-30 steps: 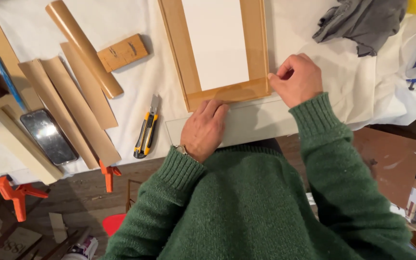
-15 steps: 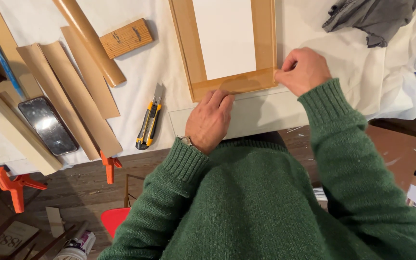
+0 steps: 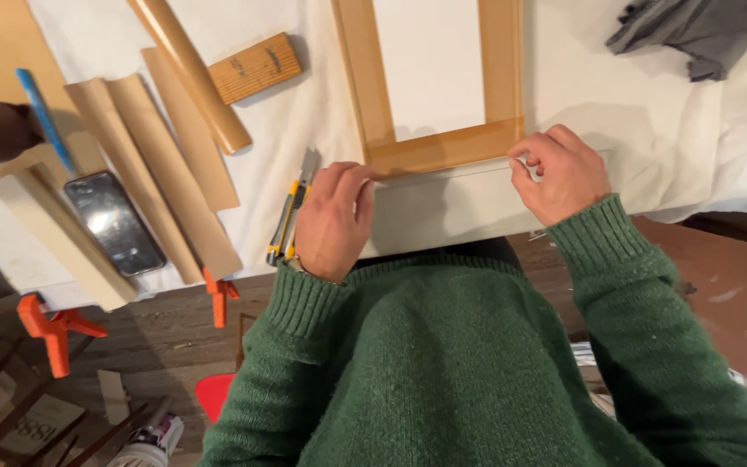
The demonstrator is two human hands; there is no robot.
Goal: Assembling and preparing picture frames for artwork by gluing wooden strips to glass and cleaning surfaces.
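A wooden door frame (image 3: 365, 78) with a white centre panel lies on a white-covered table. A tan veneer strip (image 3: 443, 147) runs along its lower rail. My left hand (image 3: 332, 220) rests with its fingers pressed down on the lower left corner of the frame. At the lower right corner, my right hand (image 3: 561, 173) pinches the strip's right end between thumb and fingertips. A yellow utility knife (image 3: 287, 223) lies just left of my left hand, almost touching it.
Tan veneer rolls (image 3: 144, 173) and a long cardboard tube (image 3: 192, 73) lie at the left, with a wood block (image 3: 257, 67), a phone (image 3: 114, 220) and a blue pencil (image 3: 43, 117). Orange clamps (image 3: 52, 327) grip the table edge. Grey cloth (image 3: 693, 30) lies at the back right.
My left hand has slid left along the lower rail to the frame's corner, next to the knife. My right hand has stayed at the right corner. The view has shifted slightly.
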